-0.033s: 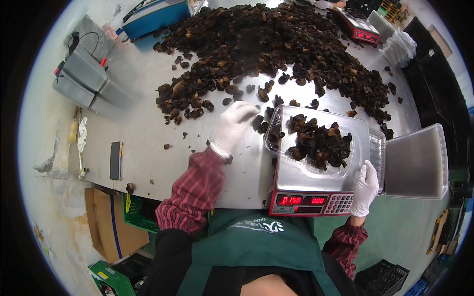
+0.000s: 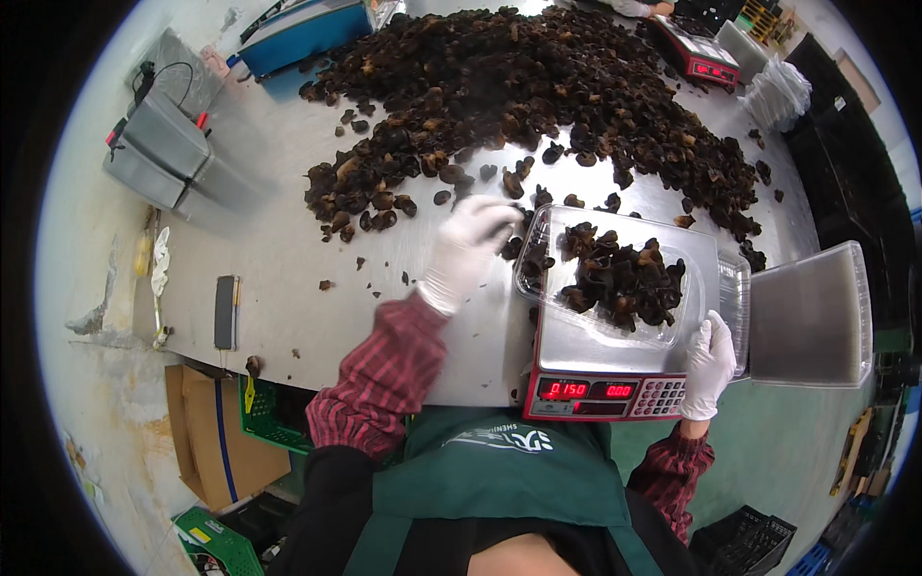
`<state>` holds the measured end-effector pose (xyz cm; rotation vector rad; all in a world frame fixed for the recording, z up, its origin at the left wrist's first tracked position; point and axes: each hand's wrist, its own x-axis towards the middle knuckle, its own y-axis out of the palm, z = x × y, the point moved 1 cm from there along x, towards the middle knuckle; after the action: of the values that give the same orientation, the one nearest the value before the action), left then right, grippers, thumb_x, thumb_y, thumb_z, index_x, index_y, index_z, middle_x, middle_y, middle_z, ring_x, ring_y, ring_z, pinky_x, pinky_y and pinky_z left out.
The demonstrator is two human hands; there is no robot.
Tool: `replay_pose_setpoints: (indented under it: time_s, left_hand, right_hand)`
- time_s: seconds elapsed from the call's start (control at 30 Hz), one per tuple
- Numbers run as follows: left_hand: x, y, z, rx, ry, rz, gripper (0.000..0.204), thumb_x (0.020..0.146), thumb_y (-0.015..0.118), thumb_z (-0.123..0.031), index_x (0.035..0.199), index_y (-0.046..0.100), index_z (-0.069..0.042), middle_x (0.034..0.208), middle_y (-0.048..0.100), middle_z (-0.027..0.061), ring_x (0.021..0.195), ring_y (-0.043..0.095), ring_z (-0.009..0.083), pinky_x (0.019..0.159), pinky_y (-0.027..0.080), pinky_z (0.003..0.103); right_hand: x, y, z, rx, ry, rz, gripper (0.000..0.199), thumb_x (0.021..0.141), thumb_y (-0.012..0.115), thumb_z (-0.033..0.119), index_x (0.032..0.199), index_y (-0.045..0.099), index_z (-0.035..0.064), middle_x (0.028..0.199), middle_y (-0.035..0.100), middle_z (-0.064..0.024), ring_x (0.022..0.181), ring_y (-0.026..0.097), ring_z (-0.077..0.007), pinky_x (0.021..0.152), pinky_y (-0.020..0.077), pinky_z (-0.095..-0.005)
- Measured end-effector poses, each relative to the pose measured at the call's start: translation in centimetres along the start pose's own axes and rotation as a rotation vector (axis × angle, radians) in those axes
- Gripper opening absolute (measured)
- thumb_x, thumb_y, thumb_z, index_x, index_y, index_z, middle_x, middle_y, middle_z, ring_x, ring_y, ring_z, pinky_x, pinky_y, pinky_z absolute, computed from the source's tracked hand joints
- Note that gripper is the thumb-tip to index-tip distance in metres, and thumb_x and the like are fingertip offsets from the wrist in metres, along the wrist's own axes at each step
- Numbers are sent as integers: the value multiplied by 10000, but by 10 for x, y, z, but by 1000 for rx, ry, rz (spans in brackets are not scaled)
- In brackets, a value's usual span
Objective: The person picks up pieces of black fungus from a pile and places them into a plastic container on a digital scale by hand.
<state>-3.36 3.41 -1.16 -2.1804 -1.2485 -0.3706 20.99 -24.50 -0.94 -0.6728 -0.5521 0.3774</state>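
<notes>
A red digital scale [image 2: 600,408] with a steel platform stands at the table's near edge, its display lit. On the platform sits a clear plastic tray [image 2: 699,252] with a clump of dark wood ear mushrooms [image 2: 629,283] in it. My left hand [image 2: 469,245], in a white glove, hovers left of the tray beside several loose mushrooms; its bent fingers are smeared by motion, and what they hold cannot be made out. My right hand [image 2: 709,365], also gloved, rests at the scale's right edge with fingers curled together; anything inside them is hidden.
A large heap of wood ear mushrooms [image 2: 538,86] covers the table's far part. Stacked clear trays [image 2: 812,312] stand right of the scale. Grey bins [image 2: 158,144] and a dark flat bar [image 2: 226,312] lie left. A second scale [image 2: 711,67] and a person's sleeve [image 2: 624,8] are at the back.
My left hand has shifted slightly right, toward the tray, and is more blurred. My right hand, the scale and the tray stay where they were.
</notes>
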Motion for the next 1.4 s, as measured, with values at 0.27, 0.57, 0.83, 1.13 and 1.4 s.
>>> replay_pose_setpoints:
  time_s: [0.27,0.57,0.83,1.13,1.4]
  left_hand:
    - [3,41,-57,264,332,316,473,789,725,-278,1228,624,-135,1326,541,146,1156,543,341,965,452,421]
    - [-4,-27,122,534,-40,298,302,813,616,-66,1104,656,-131,1131,602,103,1085,568,305,922,485,372]
    - [24,-66,88,817,-18,363,433,749,538,34,1134,665,-119,1311,549,146,1157,549,320,952,475,400]
    - [101,56,183,451,-68,487,224,816,595,-51,1005,706,-97,1095,642,124,1045,592,292,898,482,388]
    - [45,9,103,281,80,554,219,760,694,-103,975,687,-62,1157,611,127,1099,556,312,935,448,383]
  right_hand:
    - [0,0,13,-30,3,40,271,959,589,146,1151,626,-43,1033,688,-164,921,663,-235,830,504,-322]
    - [3,4,-22,41,91,25,240,955,584,116,1123,642,-45,1027,686,-163,910,663,-234,824,508,-328]
    - [13,8,-23,-53,65,18,246,964,580,132,1127,643,-41,1035,691,-142,904,655,-199,814,505,-312]
    - [16,7,-28,-56,12,-18,263,987,560,190,1157,639,5,935,665,-44,694,568,-73,526,489,-231]
    - [15,3,-27,-93,17,-8,244,960,584,133,1135,646,-26,1044,688,-138,882,654,-200,782,517,-315]
